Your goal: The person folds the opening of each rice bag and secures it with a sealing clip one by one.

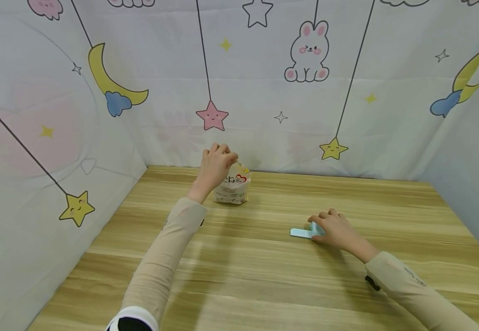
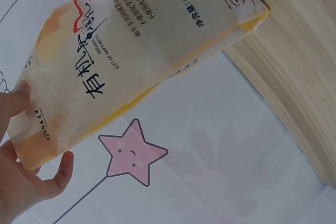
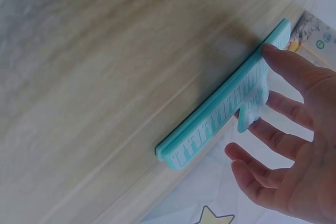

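Observation:
At the back of the table, a cream paper-like food bag with printed characters and a red heart stands upright. My left hand pinches its top edge; in the left wrist view the thumb of that hand lies on the bag's front and other fingers pass behind. To the right, a teal bag sealing clip lies on the wood. Thumb and fingers of my right hand hold it about its lever. In the right wrist view the thumb touches the clip's ruled bar.
A wooden tabletop spreads under both hands. White cloth printed with a rabbit, stars and moons hangs behind the table and along its left side. A pale wall of cloth stands on the right.

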The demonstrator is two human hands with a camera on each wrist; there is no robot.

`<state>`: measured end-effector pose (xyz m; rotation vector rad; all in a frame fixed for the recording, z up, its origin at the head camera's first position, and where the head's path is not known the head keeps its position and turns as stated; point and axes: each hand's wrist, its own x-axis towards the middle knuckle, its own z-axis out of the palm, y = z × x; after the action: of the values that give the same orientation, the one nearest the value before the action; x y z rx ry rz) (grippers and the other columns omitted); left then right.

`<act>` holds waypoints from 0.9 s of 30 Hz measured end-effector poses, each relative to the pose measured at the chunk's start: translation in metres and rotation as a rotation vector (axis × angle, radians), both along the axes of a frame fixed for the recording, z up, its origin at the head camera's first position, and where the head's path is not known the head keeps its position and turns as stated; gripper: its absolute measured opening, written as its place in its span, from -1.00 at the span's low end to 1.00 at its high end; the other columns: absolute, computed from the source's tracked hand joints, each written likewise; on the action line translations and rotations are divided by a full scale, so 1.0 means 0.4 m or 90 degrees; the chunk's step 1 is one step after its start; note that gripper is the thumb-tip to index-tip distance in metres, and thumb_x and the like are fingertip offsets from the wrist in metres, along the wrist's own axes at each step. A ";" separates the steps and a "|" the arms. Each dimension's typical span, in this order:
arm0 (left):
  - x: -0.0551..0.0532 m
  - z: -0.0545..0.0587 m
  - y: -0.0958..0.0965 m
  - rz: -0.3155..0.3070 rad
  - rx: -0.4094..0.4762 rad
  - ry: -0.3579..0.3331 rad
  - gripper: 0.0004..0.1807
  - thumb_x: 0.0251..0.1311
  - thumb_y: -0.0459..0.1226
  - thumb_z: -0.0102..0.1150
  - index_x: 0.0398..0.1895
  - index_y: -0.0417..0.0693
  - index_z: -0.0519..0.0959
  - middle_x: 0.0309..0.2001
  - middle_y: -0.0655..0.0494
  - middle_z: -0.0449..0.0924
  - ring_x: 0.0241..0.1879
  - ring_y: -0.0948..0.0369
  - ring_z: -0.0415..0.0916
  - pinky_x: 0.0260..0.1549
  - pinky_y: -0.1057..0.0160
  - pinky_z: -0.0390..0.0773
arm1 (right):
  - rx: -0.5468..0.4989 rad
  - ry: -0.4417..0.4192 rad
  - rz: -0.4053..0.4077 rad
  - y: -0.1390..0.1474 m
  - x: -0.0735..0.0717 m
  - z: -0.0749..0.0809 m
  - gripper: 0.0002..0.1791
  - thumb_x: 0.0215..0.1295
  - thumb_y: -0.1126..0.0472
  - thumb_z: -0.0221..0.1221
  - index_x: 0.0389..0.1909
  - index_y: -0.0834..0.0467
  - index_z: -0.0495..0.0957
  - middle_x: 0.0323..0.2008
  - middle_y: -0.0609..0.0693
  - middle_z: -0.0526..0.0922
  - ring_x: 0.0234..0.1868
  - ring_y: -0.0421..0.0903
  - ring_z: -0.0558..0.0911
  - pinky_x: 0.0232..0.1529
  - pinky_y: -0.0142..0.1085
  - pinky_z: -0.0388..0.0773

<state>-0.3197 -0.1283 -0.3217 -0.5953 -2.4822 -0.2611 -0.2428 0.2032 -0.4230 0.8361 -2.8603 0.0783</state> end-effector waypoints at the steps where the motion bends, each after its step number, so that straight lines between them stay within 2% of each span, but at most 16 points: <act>1: 0.000 0.000 0.000 0.000 0.000 0.001 -0.80 0.21 -0.20 0.00 -0.24 0.05 0.62 -0.32 0.05 0.50 -0.25 0.09 0.34 -0.30 0.10 0.32 | 0.000 0.002 0.000 0.000 0.001 -0.001 -0.51 -0.13 0.01 0.34 -0.11 0.09 0.53 -0.29 0.05 0.59 -0.31 0.03 0.45 -0.37 -0.05 0.40; 10: 0.002 -0.003 -0.002 -0.002 0.004 0.005 -0.81 0.20 -0.21 0.02 -0.25 0.04 0.63 -0.32 0.05 0.50 -0.27 0.09 0.33 -0.32 0.10 0.30 | -0.008 0.013 -0.004 -0.002 0.002 0.000 -0.53 -0.13 0.01 0.34 -0.14 0.09 0.54 -0.28 0.04 0.60 -0.32 0.01 0.43 -0.43 -0.12 0.36; 20: -0.003 -0.005 -0.002 -0.002 0.001 0.010 -0.81 0.20 -0.20 0.01 -0.26 0.05 0.63 -0.32 0.05 0.51 -0.27 0.08 0.35 -0.31 0.08 0.33 | -0.016 0.062 0.012 0.000 0.004 -0.001 -0.62 -0.14 0.07 0.35 -0.25 0.09 0.55 -0.36 0.00 0.60 -0.34 0.02 0.44 -0.47 -0.20 0.33; 27: -0.005 -0.006 -0.001 -0.001 -0.001 0.010 -0.81 0.20 -0.20 0.01 -0.26 0.05 0.63 -0.31 0.05 0.51 -0.26 0.08 0.35 -0.30 0.08 0.34 | -0.014 0.065 0.013 0.000 0.004 -0.005 -0.66 -0.11 0.07 0.34 -0.28 0.09 0.53 -0.35 0.00 0.61 -0.36 0.00 0.43 -0.49 -0.25 0.32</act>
<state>-0.3218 -0.1288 -0.3241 -0.5985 -2.4672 -0.2546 -0.2411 0.2032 -0.4249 0.8400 -2.7515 0.0683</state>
